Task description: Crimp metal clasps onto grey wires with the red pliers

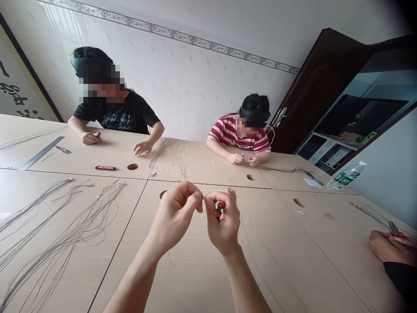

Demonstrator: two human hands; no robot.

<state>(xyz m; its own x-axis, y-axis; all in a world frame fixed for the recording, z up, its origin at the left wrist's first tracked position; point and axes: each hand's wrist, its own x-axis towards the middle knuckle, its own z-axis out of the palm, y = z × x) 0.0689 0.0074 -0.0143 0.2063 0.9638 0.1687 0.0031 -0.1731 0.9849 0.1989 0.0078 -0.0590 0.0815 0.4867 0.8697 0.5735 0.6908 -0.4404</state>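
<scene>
Over the table, my left hand (177, 213) is closed in a pinch on the end of a thin cord with a tiny gold-coloured bit at it. My right hand (225, 221) meets it fingertip to fingertip and pinches at the same spot. Held in the palm of the right hand is a small red-and-black tool (220, 209), mostly covered by the fingers, so its kind is hidden. A long thin cord (247, 243) trails from beside the right hand down the table. A short cord end (170, 257) shows beneath the left wrist.
Bundles of thin dark cords (81, 237) with small metal ends lie left. Beyond are a steel ruler (42, 153), a red-and-black case (105, 168) and a hole (132, 166). Two people sit opposite; another person's hand (389, 247) with pliers (395, 229) and a bottle (347, 176) are right.
</scene>
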